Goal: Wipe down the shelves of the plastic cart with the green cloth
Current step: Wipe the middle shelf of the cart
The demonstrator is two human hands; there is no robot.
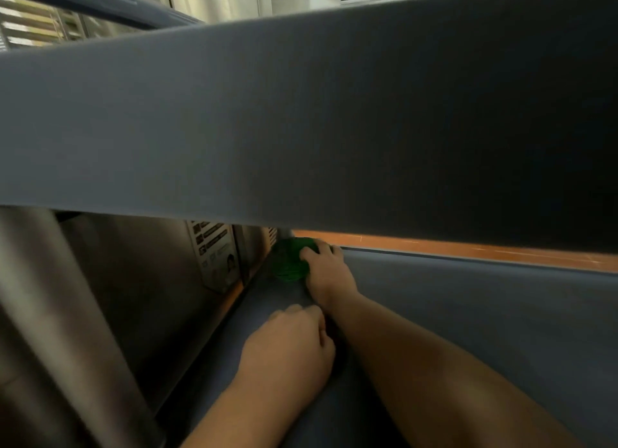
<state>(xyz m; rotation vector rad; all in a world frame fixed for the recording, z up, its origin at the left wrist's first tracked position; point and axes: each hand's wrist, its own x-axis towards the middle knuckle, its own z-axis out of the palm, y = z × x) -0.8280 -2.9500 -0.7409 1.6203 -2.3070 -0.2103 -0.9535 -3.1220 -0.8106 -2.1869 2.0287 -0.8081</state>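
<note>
I am looking under the grey edge of one upper shelf (301,119) of the plastic cart, down onto one lower shelf (468,313). My right hand (329,270) reaches to the far left corner of that lower shelf and presses down on the one green cloth (289,258), fingers spread over its bunched top. My left hand (291,347) rests nearer to me on the same shelf, fingers curled loosely into a fist with nothing visible in it, just beside my right forearm. One metal post (67,313) stands at the left. Orange floor (468,248) shows beyond the shelf.
</note>
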